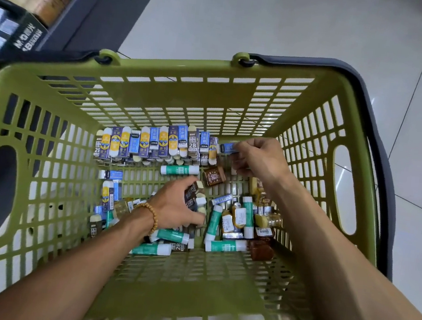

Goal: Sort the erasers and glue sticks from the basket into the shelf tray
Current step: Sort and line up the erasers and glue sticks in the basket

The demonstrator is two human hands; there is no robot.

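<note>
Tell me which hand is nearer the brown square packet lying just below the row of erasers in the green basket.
Right. The right hand pinches a blue eraser just above and right of the brown square packet; the left hand grips dark erasers lower left, farther off.

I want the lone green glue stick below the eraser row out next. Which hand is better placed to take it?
Probably the left hand: it sits just below that glue stick, though already gripping dark erasers. The right hand pinches a blue eraser.

The person has two bare forearms without sleeves. Just behind the left hand [173,205], a bracelet of round wooden beads [151,215] circles the wrist.
</note>
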